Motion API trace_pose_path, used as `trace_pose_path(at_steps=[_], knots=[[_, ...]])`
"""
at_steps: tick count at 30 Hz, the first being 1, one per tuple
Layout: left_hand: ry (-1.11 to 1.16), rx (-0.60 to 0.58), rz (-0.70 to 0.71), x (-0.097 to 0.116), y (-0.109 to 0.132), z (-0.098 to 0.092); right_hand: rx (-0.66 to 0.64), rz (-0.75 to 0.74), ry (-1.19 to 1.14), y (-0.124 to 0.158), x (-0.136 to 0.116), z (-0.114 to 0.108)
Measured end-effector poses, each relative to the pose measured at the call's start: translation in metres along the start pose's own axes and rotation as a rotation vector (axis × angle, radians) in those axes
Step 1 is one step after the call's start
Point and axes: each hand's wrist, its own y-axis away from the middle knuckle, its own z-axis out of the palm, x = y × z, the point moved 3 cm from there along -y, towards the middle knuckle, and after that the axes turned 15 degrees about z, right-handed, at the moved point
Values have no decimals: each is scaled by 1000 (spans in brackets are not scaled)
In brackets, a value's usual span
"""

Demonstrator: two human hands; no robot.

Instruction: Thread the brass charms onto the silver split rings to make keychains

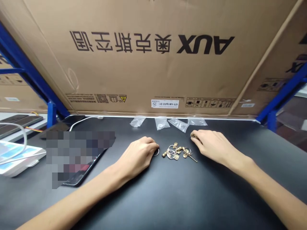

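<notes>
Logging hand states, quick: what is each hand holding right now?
Left hand: curled, fingertips pinching a ring on the table.
Right hand: curled, fingertips pinching a brass piece.

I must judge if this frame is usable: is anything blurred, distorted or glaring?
Head view: a pixelated patch covers the dark device at left; wide-angle bending tilts the blue rack post; a bright glare line runs along the far table edge; left hand, right hand and metal charms look sharp.
</notes>
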Motion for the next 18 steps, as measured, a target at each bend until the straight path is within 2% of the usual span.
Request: trace_pose_path(at_steps=[2,4,9,11,14,18], knots=[[-36,-50,8,5,-1,1,7,-18,75,0,1,5],[-72,-34,57,12,-4,0,14,-23,91,1,0,5],[-161,-53,385,32,-13,5,65,-1,126,5,-6,-2],[-155,-59,449,36,-15,8,105,19,135,5,-9,-5],[-108,-7,403,37,-17,9,163,-6,52,9,-19,-9],[-35,142,168,35,-15,-4,143,-140,-345,21,-36,-14]])
